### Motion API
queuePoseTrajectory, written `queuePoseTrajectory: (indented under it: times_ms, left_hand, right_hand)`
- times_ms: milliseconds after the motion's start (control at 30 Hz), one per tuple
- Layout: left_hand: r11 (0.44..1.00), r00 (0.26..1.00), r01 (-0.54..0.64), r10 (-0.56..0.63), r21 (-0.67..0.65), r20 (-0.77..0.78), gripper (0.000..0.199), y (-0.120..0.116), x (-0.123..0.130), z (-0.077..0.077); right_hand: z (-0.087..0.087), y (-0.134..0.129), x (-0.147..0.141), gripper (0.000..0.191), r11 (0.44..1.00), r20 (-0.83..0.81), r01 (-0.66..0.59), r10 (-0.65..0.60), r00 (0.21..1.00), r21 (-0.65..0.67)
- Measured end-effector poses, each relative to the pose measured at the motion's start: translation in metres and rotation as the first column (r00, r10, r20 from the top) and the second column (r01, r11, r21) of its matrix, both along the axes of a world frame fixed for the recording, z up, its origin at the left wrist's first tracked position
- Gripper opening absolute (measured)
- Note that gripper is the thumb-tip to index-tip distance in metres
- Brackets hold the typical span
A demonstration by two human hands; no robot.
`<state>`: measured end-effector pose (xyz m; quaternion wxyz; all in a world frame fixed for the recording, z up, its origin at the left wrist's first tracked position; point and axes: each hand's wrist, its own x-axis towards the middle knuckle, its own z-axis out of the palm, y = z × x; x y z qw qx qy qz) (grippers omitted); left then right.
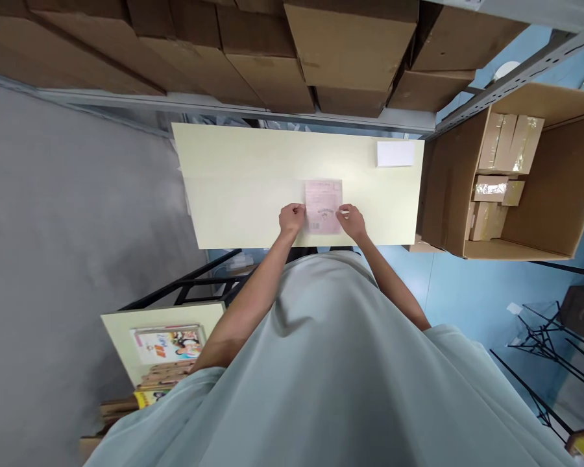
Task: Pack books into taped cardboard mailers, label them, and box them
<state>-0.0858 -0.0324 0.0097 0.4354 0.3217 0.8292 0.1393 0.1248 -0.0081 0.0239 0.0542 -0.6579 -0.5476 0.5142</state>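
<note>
I am finding the pale-pink, rectangular, paper-like packet (323,200) lying on the cream, rectangular surface (243,188), long axis running forward, between left hand (292,218) and right hand (351,221), both equally near, fingers curling inward at its edges, pinch unconfirmable.

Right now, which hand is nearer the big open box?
Right: the right hand is left of the box; the left hand is farther left, beyond the pink packet.

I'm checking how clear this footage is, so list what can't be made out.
All in the head view:
Pink printed item: lettering too small and blurred to read.
Left hand and right hand: too small to tell whether they grip it.
Yellow printed item: partly hidden by the left sleeve.
Brown boxes: cut off by the picture's top edge.
</note>
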Motion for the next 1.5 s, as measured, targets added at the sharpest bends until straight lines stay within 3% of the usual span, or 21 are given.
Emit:
queuePoseTrajectory:
  times_ms: [300,433,533,733,900,1067,1167,1300,1400,1500]
  left_hand:
    - [0.973,0.979,0.2,-0.202,-0.113,-0.007,0.027,0.007,-0.022,-0.014]
    - [0.951,0.96,0.277,-0.279,-0.136,0.006,0.023,0.012,-0.034,-0.005]
    - [0.937,0.945,0.325,-0.326,-0.126,0.015,0.021,0.016,-0.045,0.011]
    - [0.927,0.927,0.374,-0.374,0.019,-0.008,0.018,0.045,-0.07,0.061]
    - [0.874,0.901,0.43,-0.431,0.226,-0.046,0.018,0.102,-0.074,0.105]
    - [0.766,0.874,0.454,-0.482,0.456,-0.061,0.024,0.173,-0.052,0.155]
    - [0.671,0.863,0.418,-0.504,0.612,-0.037,0.025,0.214,-0.033,0.196]
    - [0.569,0.861,0.395,-0.502,0.722,-0.076,0.028,0.257,-0.013,0.252]
    - [0.517,0.86,0.406,-0.495,0.753,-0.124,0.028,0.273,-0.003,0.278]
    - [0.489,0.866,0.403,-0.478,0.773,-0.149,0.029,0.273,0.001,0.283]
  right_hand:
    - [-0.002,-0.016,-0.023,0.034,0.996,0.102,-0.083,0.079,0.992,0.039]
    - [0.01,-0.02,-0.033,0.05,0.98,0.157,-0.184,0.194,0.968,-0.075]
    - [0.024,-0.018,-0.043,0.058,0.971,0.168,-0.2,0.22,0.961,-0.127]
    - [0.065,-0.001,-0.065,0.049,0.979,0.229,-0.205,0.201,0.953,-0.005]
    - [0.1,0.052,-0.063,0.039,0.96,0.254,-0.149,0.087,0.963,0.237]
    - [0.16,0.143,-0.043,0.037,0.856,0.285,-0.119,-0.034,0.958,0.503]
    - [0.207,0.198,-0.035,0.041,0.758,0.319,-0.145,-0.087,0.944,0.636]
    - [0.262,0.257,-0.034,0.046,0.641,0.37,-0.218,-0.111,0.922,0.736]
    - [0.284,0.286,-0.039,0.049,0.609,0.421,-0.29,-0.079,0.904,0.738]
    - [0.292,0.302,-0.044,0.054,0.615,0.468,-0.345,-0.045,0.883,0.709]
